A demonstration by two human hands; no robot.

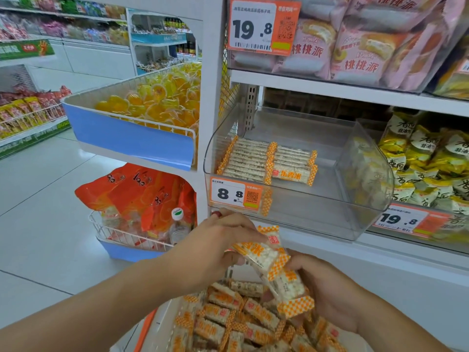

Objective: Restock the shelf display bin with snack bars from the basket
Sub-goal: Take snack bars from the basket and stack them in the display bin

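Observation:
A clear plastic display bin (291, 214) sits on the middle shelf with an 8.8 price tag on its front. Two short rows of orange-and-white snack bars (256, 160) lie flat in its left half; the right half is bare. Below, a basket (162, 323) holds several loose bars of the same kind. My left hand (218, 247) and my right hand (327, 285) both grip a small bunch of snack bars (274, 265) just above the basket, below the bin's front edge.
A second clear bin (365, 171) of yellow-white snack packs stands right of the display bin. Pink cake packs (355, 54) fill the shelf above. To the left, wire baskets hold orange jelly cups (157, 100) and orange bags (142, 196). White tiled floor stretches left.

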